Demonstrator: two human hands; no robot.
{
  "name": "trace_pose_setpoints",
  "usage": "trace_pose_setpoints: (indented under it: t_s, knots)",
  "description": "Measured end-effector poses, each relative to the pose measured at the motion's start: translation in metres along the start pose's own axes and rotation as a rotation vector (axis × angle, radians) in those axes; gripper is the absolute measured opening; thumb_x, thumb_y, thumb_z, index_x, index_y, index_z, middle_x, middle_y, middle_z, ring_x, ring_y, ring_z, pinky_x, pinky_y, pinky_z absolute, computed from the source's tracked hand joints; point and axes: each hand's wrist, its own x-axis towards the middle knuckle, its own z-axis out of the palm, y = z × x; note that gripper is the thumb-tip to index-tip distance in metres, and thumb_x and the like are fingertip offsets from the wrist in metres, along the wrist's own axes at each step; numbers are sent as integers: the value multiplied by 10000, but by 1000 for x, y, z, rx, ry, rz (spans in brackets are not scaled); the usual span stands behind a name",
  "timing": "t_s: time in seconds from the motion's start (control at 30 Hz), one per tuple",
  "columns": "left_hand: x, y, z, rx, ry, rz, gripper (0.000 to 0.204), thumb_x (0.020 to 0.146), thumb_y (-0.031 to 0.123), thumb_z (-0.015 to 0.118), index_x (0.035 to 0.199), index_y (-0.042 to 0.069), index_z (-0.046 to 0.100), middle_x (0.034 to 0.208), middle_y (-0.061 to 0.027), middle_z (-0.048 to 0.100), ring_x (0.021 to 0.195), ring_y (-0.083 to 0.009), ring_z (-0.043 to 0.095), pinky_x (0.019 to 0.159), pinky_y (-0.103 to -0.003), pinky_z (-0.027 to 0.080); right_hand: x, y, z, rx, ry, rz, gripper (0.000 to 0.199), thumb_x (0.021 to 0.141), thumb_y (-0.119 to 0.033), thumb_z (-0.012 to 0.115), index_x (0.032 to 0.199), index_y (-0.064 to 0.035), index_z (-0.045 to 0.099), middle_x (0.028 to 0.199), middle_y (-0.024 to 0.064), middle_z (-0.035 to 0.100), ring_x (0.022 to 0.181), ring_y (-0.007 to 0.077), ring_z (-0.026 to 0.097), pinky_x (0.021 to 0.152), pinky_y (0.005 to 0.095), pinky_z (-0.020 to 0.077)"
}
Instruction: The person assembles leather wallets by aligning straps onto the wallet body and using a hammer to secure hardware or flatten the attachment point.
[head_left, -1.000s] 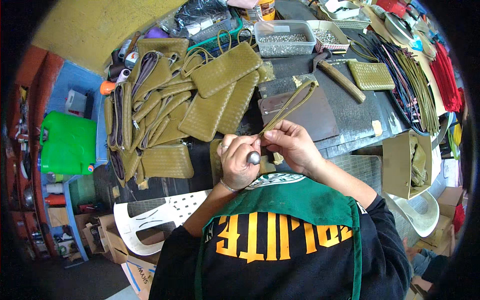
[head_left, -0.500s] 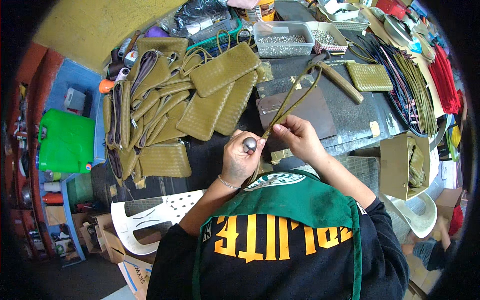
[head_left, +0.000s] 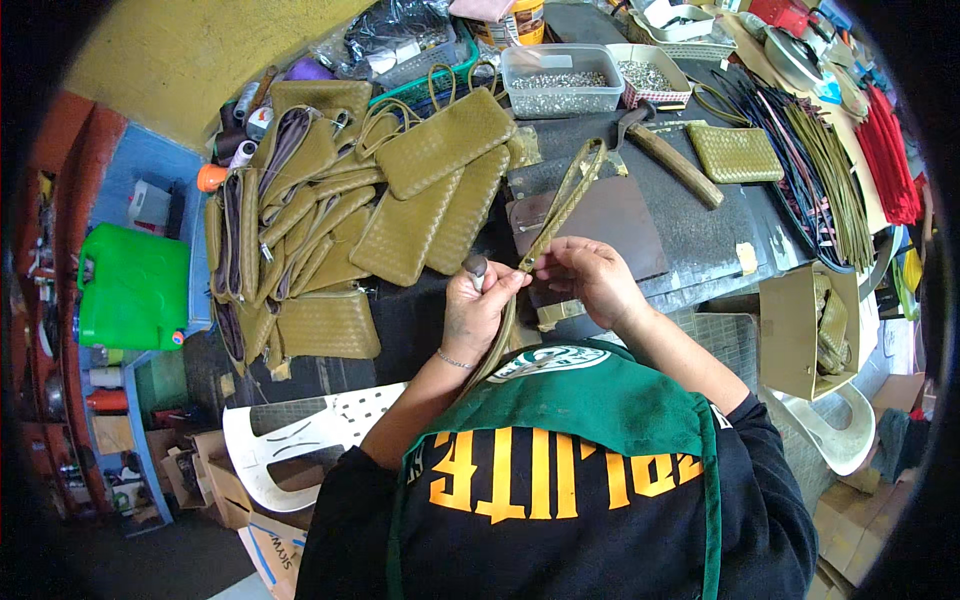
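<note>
My left hand (head_left: 474, 315) is closed around a metal tool with a rounded end (head_left: 476, 267), and its thumb and finger also pinch an olive strap. My right hand (head_left: 592, 280) grips the same olive strap (head_left: 572, 190) just beside the left fingertips. The strap's looped end stands up beyond both hands, over a brown square board (head_left: 625, 215). More olive material (head_left: 493, 355) hangs from the hands down against my green apron. What the right fingertips press on is partly hidden.
Olive woven pouches (head_left: 400, 235) are heaped at the left. A hammer (head_left: 675, 165), a single pouch (head_left: 735, 153), a clear tub of small metal pieces (head_left: 560, 80) and bundled cords (head_left: 835, 185) lie across the far and right side. A cardboard box (head_left: 785, 330) stands at right.
The loop has turned, its two sides now closer together. My right hand has shifted slightly left and down, its fingers curled in. The tool's end in my left hand has tilted and moved left.
</note>
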Motion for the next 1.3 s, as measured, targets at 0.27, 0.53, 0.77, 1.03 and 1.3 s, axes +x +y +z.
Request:
trace_pose_setpoints:
  t_s: [0.27,0.53,0.77,1.03,1.3]
  knots:
    - [0,-4,4,89,-6,61,300,802,-39,549,614,85,350,741,-75,566,771,-150,577,712,-261,447,-4,8,4,-14,-107,45,140,827,-125,474,879,-57,585,836,27,607,774,107,559,685,236,430]
    - [6,3,30,340,-36,173,277,795,-46,559,616,56,373,703,-53,550,692,-112,543,670,-256,453,-17,-11,-12,39,-78,-16,132,834,-148,538,862,-24,574,814,51,602,780,126,578,720,239,452]
    - [7,11,66,877,-121,695,147,677,-81,604,669,21,498,633,-92,515,593,-223,500,572,-295,399,-30,-19,-28,-579,185,-290,300,732,-275,673,679,11,600,588,100,589,559,99,521,492,308,433]
    - [-5,9,99,928,-298,515,166,735,-53,597,663,22,468,604,-22,447,563,-103,423,525,-247,357,-70,-23,-54,-684,242,-397,260,725,-213,652,702,25,551,640,202,564,600,297,576,534,364,438]
    - [53,37,136,436,-294,383,279,753,50,654,998,-2,532,884,-27,515,868,-92,498,861,-288,415,-157,-90,-109,-730,446,-811,212,866,-178,486,840,-18,622,863,108,632,755,179,577,640,285,437]
